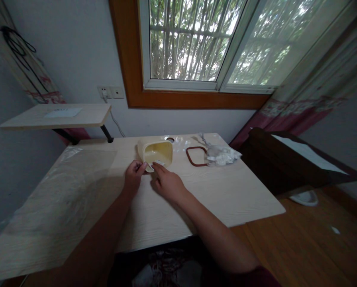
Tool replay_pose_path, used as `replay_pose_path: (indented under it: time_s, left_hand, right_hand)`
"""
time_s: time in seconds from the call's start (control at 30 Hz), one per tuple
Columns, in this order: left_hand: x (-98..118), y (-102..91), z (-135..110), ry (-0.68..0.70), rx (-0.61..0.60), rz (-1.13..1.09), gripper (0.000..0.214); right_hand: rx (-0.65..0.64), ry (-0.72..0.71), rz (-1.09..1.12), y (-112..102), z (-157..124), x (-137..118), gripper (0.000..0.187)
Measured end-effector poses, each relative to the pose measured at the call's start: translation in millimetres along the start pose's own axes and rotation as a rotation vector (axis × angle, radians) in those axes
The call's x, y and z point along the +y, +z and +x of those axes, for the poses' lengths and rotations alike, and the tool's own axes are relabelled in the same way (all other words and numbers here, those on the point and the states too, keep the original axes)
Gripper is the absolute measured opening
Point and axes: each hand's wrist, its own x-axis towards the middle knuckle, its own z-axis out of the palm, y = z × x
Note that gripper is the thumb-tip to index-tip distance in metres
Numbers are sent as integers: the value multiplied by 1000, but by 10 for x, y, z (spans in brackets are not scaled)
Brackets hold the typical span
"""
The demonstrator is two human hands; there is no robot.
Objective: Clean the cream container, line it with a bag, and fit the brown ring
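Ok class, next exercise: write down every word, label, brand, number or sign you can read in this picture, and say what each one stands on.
Nothing can be read. The white sheet on the raised shelf board has small dark marks near its top edge, too small to read; the white scrap at the rim of the cream plastic container shows no legible text.

1. I'm looking at a pale wood-grain desk [226, 201] that carries everything here.
2. A cream-yellow plastic tub [156, 154] sits near its back edge.
3. A rounded-rectangular brown rubber gasket [187, 156] lies flat nearby.
4. A crumpled clear plastic bag [222, 156] touches the gasket.
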Motion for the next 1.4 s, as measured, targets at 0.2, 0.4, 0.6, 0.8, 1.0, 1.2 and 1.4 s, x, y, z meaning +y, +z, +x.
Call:
replay_pose_path:
  time_s: [0.2, 0.4, 0.6, 0.8, 1.0, 1.2, 1.4]
  left_hand:
    - [-16, 11, 9, -2, 16, -23, 39]
    - [-27, 5, 9, -15, 21, -35, 39]
    - [-21, 11, 12, -25, 13, -35, 39]
    - [-2, 37, -15, -20, 4, -20, 40]
    - [-5, 25, -13, -29, 8, -23, 41]
    - [45, 30, -17, -27, 10, -10, 41]
    - [16, 9, -12, -33, -8, -10, 40]
  right_hand:
    - [-23, 129, -243, -48, 19, 119, 62]
    - [-19, 162, -386, -83, 32, 135, 58]
    - [-9, 157, -391, -168, 12, 187, 58]
    - [-53, 180, -281, -147, -23, 155, 63]
    - [-67, 133, -129, -94, -12, -19, 65]
    - [-42, -5, 7, 6, 12, -158, 69]
    - [-53, -7, 20, -28, -6, -154, 68]
